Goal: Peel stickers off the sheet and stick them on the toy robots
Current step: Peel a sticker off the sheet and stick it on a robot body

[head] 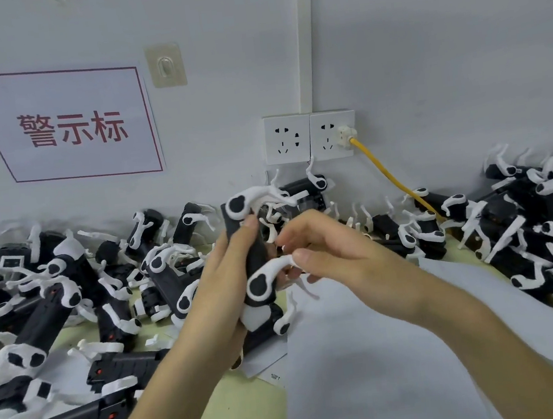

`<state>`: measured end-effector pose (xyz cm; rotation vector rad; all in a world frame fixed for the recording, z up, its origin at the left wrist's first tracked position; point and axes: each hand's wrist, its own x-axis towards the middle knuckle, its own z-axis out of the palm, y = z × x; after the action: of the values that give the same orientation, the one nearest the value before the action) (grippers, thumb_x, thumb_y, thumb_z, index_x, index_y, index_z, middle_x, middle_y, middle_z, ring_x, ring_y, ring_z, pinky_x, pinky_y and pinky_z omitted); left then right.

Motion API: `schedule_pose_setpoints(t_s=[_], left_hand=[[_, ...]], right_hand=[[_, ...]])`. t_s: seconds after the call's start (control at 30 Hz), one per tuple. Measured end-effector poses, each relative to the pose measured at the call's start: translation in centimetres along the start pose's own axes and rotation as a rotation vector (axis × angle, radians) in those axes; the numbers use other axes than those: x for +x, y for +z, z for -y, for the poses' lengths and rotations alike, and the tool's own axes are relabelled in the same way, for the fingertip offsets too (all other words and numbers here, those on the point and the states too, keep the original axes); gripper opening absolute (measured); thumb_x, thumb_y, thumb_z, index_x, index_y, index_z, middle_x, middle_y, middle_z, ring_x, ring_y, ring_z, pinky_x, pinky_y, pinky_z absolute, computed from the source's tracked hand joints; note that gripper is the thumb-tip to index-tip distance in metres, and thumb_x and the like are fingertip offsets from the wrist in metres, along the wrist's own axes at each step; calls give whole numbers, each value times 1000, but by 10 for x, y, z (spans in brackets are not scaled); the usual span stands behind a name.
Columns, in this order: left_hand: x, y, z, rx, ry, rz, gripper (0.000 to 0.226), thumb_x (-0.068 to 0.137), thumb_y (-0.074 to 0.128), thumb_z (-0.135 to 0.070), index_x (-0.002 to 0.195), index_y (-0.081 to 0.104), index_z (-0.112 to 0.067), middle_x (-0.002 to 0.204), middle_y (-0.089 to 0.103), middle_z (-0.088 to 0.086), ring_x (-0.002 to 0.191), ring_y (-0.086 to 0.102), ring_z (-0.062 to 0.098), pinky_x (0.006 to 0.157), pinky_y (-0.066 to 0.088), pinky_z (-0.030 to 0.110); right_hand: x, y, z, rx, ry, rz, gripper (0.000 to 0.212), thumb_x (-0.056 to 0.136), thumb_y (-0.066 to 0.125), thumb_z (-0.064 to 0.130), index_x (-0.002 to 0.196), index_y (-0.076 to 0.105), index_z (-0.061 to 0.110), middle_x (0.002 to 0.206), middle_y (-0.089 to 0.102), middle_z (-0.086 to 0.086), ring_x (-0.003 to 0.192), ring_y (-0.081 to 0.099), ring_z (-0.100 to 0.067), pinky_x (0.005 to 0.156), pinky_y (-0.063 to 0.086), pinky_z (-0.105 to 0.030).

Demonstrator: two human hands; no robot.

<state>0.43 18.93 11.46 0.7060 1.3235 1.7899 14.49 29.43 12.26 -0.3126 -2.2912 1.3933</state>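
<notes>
My left hand (230,266) grips a black toy robot (256,270) with white legs, held upright above the table at the middle of the view. My right hand (320,245) is at the robot's right side, its fingers curled in against the body and a white leg. Whether a sticker sits between those fingertips is hidden. A white sheet (371,353) lies flat under my right forearm. A small printed slip (275,378) pokes out at the sheet's left edge.
Heaps of black-and-white toy robots cover the table at the left (55,303) and at the right (546,230), reaching the wall. Two wall sockets (310,136) sit behind, with a yellow cable (388,172) running down to the right. A red-lettered sign (69,126) hangs on the wall.
</notes>
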Motion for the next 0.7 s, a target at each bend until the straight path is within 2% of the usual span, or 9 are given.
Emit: schedule_pose_setpoints(t_s=[0.13,0.2,0.27,0.33,0.4,0.5,0.57,0.63,0.7], left_hand=[[-2,1,-2,-98,-95,-89,52,102,52,-47,112,69,0,103,70,33,81,67,31,61,61,32],[-2,2,-3,-151,-105,-83,50,102,52,-47,108,67,1,98,65,38,73,66,31,55,60,31],[-2,2,-2,-194,-95,-68,44,102,54,-45,102,66,-3,81,62,26,58,62,23,51,57,29],[-1,1,-1,-176,-110,-65,43,101,55,-46,99,67,-4,74,65,19,52,62,21,46,55,28],[2,-1,3,-148,-153,-71,45,99,57,-46,100,70,-3,74,70,20,51,66,23,43,53,28],[9,3,8,-72,-239,-11,43,96,58,-40,99,66,2,70,67,21,49,65,28,45,54,29],[10,5,11,46,-251,108,38,83,64,-37,98,65,-2,72,65,18,54,64,30,60,57,36],[2,3,13,272,-202,274,22,82,71,-31,92,71,-11,80,69,14,66,66,26,74,56,42],[-9,3,12,455,-152,409,22,82,68,-39,93,73,-21,83,73,10,73,67,22,72,55,33]], right_hand=[[-6,-13,3,-21,74,66,31,95,54,38,124,61,33,123,65,5,118,64,-13,99,50,-35],[-10,-25,9,-52,59,109,28,96,54,32,120,65,26,115,69,5,113,66,-12,93,51,-28],[-14,-39,14,-53,30,108,25,96,54,26,113,69,16,104,74,0,101,69,-14,87,52,-27],[-16,-49,15,-5,-32,-2,22,96,55,22,106,72,11,94,74,-5,90,70,-23,83,54,-29],[-14,-56,10,58,-116,-191,22,95,55,20,103,73,12,89,73,-5,86,69,-21,81,54,-30],[-8,-61,-1,40,-154,-315,28,94,58,35,117,72,26,111,74,6,109,67,-11,89,54,-29],[-2,-59,-9,4,-91,-216,38,89,55,54,123,68,44,127,68,16,125,60,-5,95,51,-28],[3,-55,-14,3,30,-68,43,81,53,65,122,64,57,131,64,23,130,55,-1,99,45,-30],[2,-53,-18,-34,123,66,45,81,56,67,125,62,57,132,64,19,129,57,-4,104,44,-35]])
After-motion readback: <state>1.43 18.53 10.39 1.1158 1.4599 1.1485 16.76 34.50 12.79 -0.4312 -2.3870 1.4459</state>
